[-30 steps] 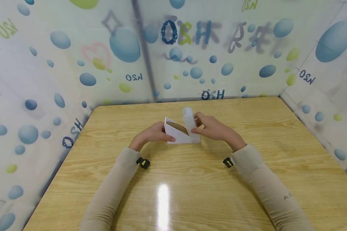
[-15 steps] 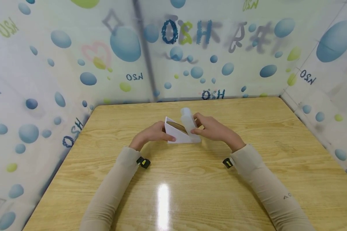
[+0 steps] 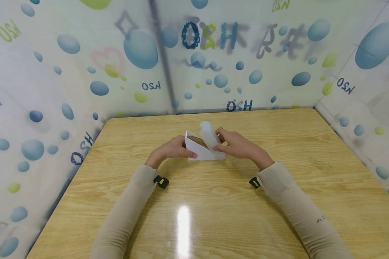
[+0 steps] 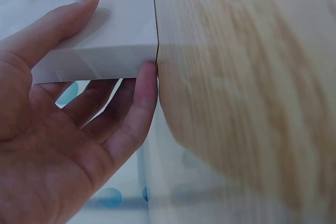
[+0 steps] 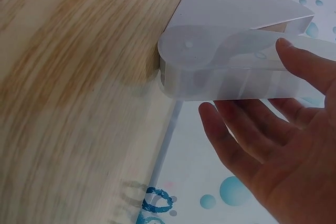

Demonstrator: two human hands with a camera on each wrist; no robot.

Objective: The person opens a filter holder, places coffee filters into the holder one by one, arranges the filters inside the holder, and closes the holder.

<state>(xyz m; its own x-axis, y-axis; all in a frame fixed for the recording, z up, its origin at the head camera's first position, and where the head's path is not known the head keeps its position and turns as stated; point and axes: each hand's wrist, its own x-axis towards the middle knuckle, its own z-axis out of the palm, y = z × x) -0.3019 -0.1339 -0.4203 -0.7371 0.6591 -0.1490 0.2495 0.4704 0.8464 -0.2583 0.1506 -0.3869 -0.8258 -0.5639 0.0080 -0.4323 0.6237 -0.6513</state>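
A white box (image 3: 199,153) with a slanted open top and a brown inside (image 3: 196,140) stands on the wooden table. My left hand (image 3: 174,148) grips its left end, thumb (image 4: 86,3) on the near face and fingers behind. At the box's right end a translucent plastic lid (image 3: 208,133) with rounded ends rises, tilted left over the opening. My right hand (image 3: 238,144) holds it between thumb and fingers. In the right wrist view, the lid's lower rounded end (image 5: 186,51) meets the box's corner; whether a hinge joins them I cannot tell.
The wooden table (image 3: 214,208) stretches out around the box and toward me. Behind it and at both sides hang pale sheets (image 3: 194,72) printed with blue and green spots. Black wrist-camera mounts (image 3: 162,182) sit at both cuffs.
My right hand has tipped the translucent lid slightly further left and down toward the box's opening. The left hand and the box have stayed in place.
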